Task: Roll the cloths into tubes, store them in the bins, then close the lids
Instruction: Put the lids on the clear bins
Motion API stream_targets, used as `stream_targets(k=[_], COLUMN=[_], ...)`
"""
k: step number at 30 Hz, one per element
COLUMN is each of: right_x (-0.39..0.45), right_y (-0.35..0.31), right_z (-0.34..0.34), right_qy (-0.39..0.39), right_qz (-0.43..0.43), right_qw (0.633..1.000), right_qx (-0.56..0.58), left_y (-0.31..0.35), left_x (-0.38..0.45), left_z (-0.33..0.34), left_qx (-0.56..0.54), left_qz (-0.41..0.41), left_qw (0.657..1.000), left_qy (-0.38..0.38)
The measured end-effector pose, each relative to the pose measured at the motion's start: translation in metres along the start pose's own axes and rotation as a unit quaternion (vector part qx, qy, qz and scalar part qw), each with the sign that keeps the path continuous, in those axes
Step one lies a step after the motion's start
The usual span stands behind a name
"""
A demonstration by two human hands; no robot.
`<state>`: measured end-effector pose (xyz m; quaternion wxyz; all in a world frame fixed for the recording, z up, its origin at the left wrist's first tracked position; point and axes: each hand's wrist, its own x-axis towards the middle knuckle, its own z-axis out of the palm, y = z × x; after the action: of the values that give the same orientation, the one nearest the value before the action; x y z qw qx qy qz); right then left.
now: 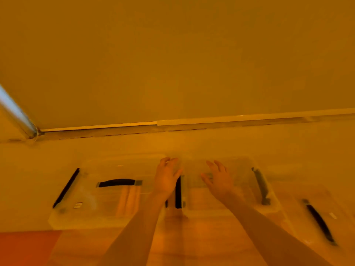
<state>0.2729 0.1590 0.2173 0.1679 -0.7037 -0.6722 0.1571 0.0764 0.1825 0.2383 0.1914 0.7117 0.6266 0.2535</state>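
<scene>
The whole view is blurred and tinted orange. Two clear plastic bins stand side by side on a wooden table. The left bin (92, 212) has its lid on, with a black handle (117, 182) on top, and pale rolled cloths (128, 200) show through it. My left hand (166, 179) reaches over its right end with fingers spread and holds nothing. Above the right bin (242, 169) my right hand (218, 179) hovers, fingers relaxed and spread, holding nothing. Whether either hand touches a lid cannot be told.
Black latches sit at the bins' ends: far left (66, 188), between the bins (178, 192), and a grey one on the right (261, 186). Another black latch (319, 222) lies lower right. A wall with a baseboard (192, 121) runs behind. An orange patch (26, 246) lies lower left.
</scene>
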Motion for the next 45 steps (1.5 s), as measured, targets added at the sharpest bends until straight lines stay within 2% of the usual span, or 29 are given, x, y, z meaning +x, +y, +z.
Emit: stream_targets(k=[6, 11, 16, 19, 23, 28, 33, 41, 45], right_x=[-0.036, -0.066, -0.089, -0.105, -0.118, -0.132, -0.134, -0.142, -0.151], right_y=[0.138, 0.236, 0.306, 0.340, 0.381, 0.414, 0.427, 0.412, 0.403], right_z=[-0.051, -0.084, -0.112, -0.127, -0.130, -0.121, -0.106, -0.078, -0.065], right_qy=[-0.036, -0.047, -0.021, -0.009, 0.000, -0.005, -0.001, 0.069, 0.099], right_qz=[0.006, 0.065, 0.116, 0.144, 0.193, 0.251, 0.303, 0.436, 0.498], right_qw=[0.999, 0.997, 0.993, 0.989, 0.980, 0.965, 0.948, 0.894, 0.860], right_qx=[-0.004, -0.024, 0.033, 0.000, 0.038, 0.076, 0.101, 0.079, 0.054], left_y=[0.108, 0.183, 0.237, 0.264, 0.293, 0.316, 0.321, 0.326, 0.329], left_x=[-0.026, -0.041, -0.032, -0.020, 0.001, 0.032, 0.060, 0.090, 0.093], left_z=[0.096, 0.166, 0.218, 0.242, 0.273, 0.305, 0.327, 0.364, 0.387], left_qx=[-0.035, -0.031, -0.025, -0.034, -0.039, -0.027, 0.010, 0.055, 0.075], left_qz=[-0.017, -0.001, 0.034, 0.051, 0.082, 0.115, 0.183, 0.261, 0.333], left_qw=[0.999, 0.997, 0.993, 0.990, 0.987, 0.978, 0.963, 0.911, 0.881], left_qy=[-0.007, -0.065, -0.106, -0.124, -0.136, -0.169, -0.197, -0.313, -0.327])
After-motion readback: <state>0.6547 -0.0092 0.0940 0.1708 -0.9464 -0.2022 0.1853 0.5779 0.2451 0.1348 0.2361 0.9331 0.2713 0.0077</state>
